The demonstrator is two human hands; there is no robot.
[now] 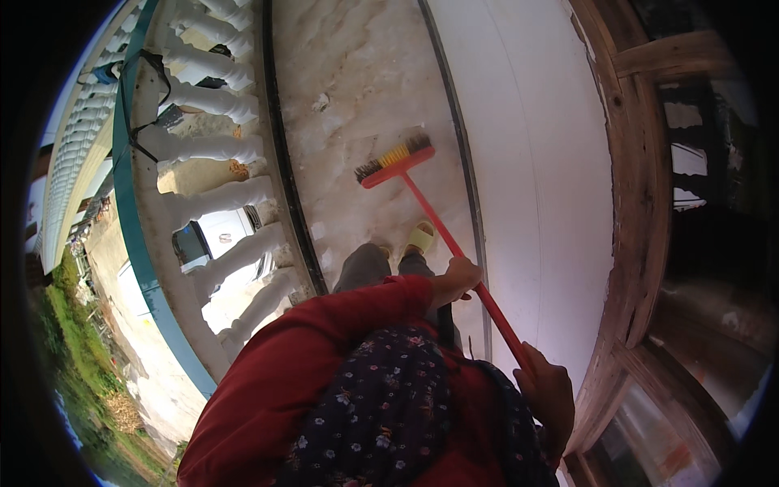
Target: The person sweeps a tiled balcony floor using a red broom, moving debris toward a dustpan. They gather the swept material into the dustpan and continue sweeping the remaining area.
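A broom with a red handle (439,226) slants across the view in front of me. Its red head (398,168) carries dark bristles at both ends and yellow bristles (393,156) in the middle. The bristles are over the stained, marble-patterned floor (359,73); whether they touch it I cannot tell. My left hand (461,279), reaching across my body in a red sleeve, is wrapped around the handle partway up. Close to my body, my right hand (546,392) grips the handle near its upper end, which is partly hidden by the fingers.
White balusters (213,146) under a teal-edged rail (137,213) line the left side, with a yard and a white vehicle below. A white wall (517,152) and wooden window frame (636,201) bound the right. My foot in a yellow slipper (421,236) stands below the broom head.
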